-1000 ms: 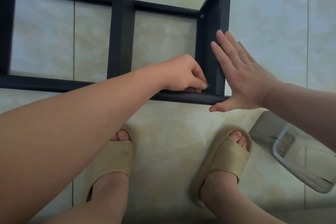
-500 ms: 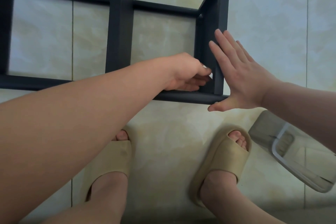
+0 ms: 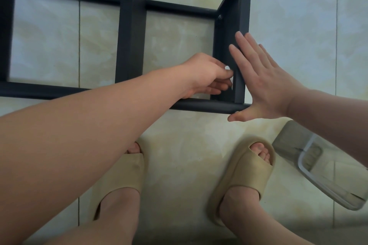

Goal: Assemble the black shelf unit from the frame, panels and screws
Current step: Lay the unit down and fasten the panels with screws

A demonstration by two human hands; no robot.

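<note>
**Shelf unit on its side, both hands at the right end panel**

Black shelf unit (image 3: 130, 26) lies on the floor (image 3: 298, 36), glossy beige marbled tile with thin grout lines. Finish is matte black. Rails are round tubes, panels flat slabs with square edges. Long axis runs left-right across the view; near rail (image 3: 199, 105) ends at lower right, far rail sticks out past the end panel (image 3: 242, 26) at top right. Panels cross between the rails, pointing away from the person. One screw (image 3: 220, 17) is seated at the end panel's far inner corner.

Left hand (image 3: 207, 77) is inside the last bay, fingers pinched closed against the end panel's inner face near the near rail; a small pale spot shows at the fingertips, can't tell what it is. Right hand (image 3: 264, 81) is flat, fingers straight and together, pressed on the panel's outer edge, thumb beside the rail end.

Tan foam slides on both feet. A clear plastic container (image 3: 326, 167) sits lower right.
</note>
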